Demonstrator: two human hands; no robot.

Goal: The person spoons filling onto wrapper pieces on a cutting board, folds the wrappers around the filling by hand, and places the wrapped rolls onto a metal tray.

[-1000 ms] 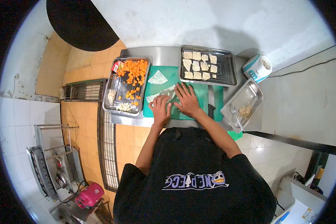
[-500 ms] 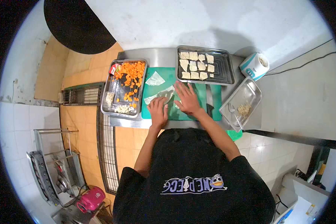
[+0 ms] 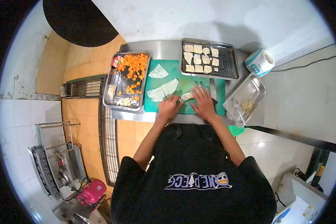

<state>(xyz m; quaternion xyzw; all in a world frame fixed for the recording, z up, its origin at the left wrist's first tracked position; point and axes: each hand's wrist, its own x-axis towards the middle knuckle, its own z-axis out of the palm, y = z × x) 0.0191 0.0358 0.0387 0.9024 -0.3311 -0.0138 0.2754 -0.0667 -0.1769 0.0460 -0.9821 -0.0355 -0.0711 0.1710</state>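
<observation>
A small pale strip of filled wrapper (image 3: pixel 186 96) lies on the green cutting board (image 3: pixel 183 83) between my hands. My left hand (image 3: pixel 170 107) has its fingers curled in at the strip's left end. Spread over the board at the strip's right end is my right hand (image 3: pixel 204 102), fingers stretched out. Two pale wedge-shaped wrapper sheets (image 3: pixel 164 90) sit side by side above my left hand, with another triangular sheet (image 3: pixel 158 71) farther up. Right of my right hand a knife (image 3: pixel 214 87) lies partly hidden.
Left stands a metal tray (image 3: pixel 109 80) with carrot slices (image 3: pixel 136 63) and chopped white pieces. A dark tray (image 3: pixel 227 67) of pale squares overlaps the board's far edge. Rightward are a metal pan (image 3: pixel 255 93) with a spoon and crumbly filling, and a tissue roll (image 3: pixel 259 62).
My left hand has moved right, off the wrapper sheets, to the filled strip. My right hand has shifted right, and more of the strip shows between my hands.
</observation>
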